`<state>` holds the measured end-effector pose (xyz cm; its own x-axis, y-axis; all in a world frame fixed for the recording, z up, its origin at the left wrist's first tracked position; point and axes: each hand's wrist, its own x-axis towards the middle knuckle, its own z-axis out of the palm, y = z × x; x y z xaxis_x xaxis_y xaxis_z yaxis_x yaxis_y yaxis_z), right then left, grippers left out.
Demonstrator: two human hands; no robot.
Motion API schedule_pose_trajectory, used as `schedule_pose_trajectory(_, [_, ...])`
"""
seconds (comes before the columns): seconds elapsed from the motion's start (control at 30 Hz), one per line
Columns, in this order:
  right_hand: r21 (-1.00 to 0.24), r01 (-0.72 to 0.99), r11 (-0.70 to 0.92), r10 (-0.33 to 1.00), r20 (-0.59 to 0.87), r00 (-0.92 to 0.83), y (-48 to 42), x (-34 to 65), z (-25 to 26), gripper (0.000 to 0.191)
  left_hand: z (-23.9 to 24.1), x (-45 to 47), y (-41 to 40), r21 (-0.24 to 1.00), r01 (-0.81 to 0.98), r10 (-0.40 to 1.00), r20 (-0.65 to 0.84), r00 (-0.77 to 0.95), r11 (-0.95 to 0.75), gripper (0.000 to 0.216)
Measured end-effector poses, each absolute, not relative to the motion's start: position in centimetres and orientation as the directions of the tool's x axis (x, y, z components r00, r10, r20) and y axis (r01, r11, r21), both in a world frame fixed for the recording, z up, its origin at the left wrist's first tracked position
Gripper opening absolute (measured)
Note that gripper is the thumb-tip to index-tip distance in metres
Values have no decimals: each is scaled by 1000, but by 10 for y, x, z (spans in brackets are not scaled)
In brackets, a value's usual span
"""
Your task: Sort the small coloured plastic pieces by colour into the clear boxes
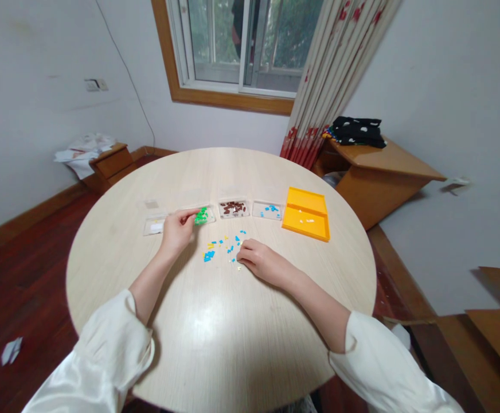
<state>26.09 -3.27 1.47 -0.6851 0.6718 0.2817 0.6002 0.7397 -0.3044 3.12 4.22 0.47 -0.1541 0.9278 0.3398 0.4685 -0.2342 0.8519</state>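
Note:
On the round pale wood table [215, 321], my left hand [176, 228] reaches to the clear tray of green pieces [202, 215], fingers pinched at its edge; what they hold is too small to name. My right hand [258, 259] rests curled on the table beside a scatter of small blue and yellow pieces [222, 248], fingertips pressed together at the nearest ones. Further along the row stand a clear tray of brown pieces [234, 209] and a clear tray of blue pieces [268, 210]. A clear tray with white pieces [154, 225] lies left of my left hand.
An orange tray [307, 213] with a few tiny pieces lies at the right end of the row. A low wooden cabinet [379, 172] with black cloth stands behind the table by the curtain. Another small cabinet [110, 162] with papers stands at the left wall.

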Motion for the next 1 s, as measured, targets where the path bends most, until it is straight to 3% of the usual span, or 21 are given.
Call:
schedule_pose_trajectory(0.53, [-394,601,695,718,347,-603,-29,268,16,13,16,28,39,870,448,891,355,-283,-205,20])
schedule_pose_trajectory(1.0, [-386,610,692,712,228,-664,-33,262,17,15,20,32,37,877,433,900,346,-266,-209,18])
